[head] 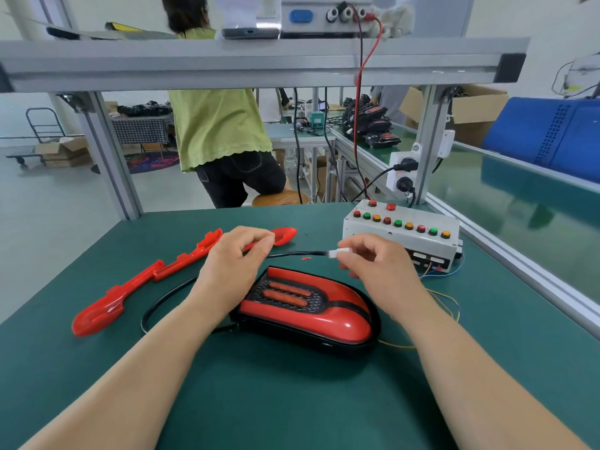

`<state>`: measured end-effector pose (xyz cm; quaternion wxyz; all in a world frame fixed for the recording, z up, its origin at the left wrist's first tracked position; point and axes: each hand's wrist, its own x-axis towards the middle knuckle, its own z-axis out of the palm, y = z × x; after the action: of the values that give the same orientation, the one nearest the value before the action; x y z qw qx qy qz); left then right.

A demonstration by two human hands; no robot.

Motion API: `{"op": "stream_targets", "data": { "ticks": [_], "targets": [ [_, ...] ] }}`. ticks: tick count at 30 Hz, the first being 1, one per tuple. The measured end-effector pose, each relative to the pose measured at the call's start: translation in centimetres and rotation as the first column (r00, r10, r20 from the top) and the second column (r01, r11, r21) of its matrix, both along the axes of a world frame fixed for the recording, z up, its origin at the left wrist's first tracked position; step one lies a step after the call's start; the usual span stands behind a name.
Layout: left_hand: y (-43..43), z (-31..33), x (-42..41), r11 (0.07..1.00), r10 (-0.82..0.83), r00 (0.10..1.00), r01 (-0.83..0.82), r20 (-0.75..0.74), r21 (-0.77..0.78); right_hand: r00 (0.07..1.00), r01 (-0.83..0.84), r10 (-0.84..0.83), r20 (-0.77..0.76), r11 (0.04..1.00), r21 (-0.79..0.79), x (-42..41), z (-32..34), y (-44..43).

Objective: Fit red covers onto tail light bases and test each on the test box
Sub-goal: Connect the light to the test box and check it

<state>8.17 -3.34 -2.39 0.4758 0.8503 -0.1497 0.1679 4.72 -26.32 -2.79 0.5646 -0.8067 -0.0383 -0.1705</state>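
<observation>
A tail light [308, 310] with a red cover on a black base lies on the green mat between my forearms. Its black cable [292, 254] loops left and runs up to a white plug [339, 253]. My right hand [373, 261] pinches that plug just in front of the white test box [402, 235]. My left hand [237, 258] holds the cable a little left of the plug, fingers curled. The box carries rows of red, green and amber buttons and sockets on its front face.
Red cover pieces [146, 277] lie at the left of the mat, one red piece [285, 236] behind my left hand. Thin yellow and blue wires [444, 297] trail from the box. A person in a green shirt [217, 125] stands beyond the table. Aluminium frame posts [110, 157] flank the bench.
</observation>
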Motion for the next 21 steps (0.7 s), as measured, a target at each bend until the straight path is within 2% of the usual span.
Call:
{"op": "stream_targets", "data": {
  "ticks": [2, 5, 9, 11, 16, 19, 21],
  "targets": [
    [-0.1, 0.4, 0.3, 0.998, -0.044, 0.999, 0.045, -0.008, 0.045, 1.000, -0.008, 0.008, -0.006, 0.997, 0.082, 0.0, 0.1, 0.2],
    [-0.8, 1.5, 0.8, 0.983, -0.138, 0.988, 0.146, -0.072, 0.115, 0.998, 0.024, -0.017, -0.054, 0.992, 0.124, 0.4, -0.1, 0.3],
    [-2.2, 2.2, 1.6, 0.919, -0.235, 0.949, 0.287, -0.210, 0.269, 0.992, 0.054, -0.032, -0.125, 0.983, 0.176, 0.7, -0.3, 0.4],
    [-2.7, 2.2, 1.7, 0.888, -0.288, 0.926, 0.353, -0.244, 0.293, 0.990, 0.046, -0.020, -0.139, 0.981, 0.188, 0.6, -0.2, 0.4],
    [-3.2, 1.9, 1.8, 0.839, -0.436, 0.860, 0.495, -0.266, 0.226, 0.988, -0.008, 0.038, -0.147, 0.980, 0.199, 0.6, 0.0, 0.8],
    [-3.0, 1.6, 1.9, 0.902, -0.396, 0.903, 0.417, -0.170, 0.115, 0.982, -0.111, 0.136, -0.133, 0.977, 0.180, 0.5, 0.2, 0.9],
    [-2.5, 1.1, 2.3, 0.943, -0.324, 0.940, 0.330, -0.106, 0.048, 0.992, -0.060, 0.070, -0.110, 0.994, 0.090, 0.6, 0.8, -0.1]
  ]
}}
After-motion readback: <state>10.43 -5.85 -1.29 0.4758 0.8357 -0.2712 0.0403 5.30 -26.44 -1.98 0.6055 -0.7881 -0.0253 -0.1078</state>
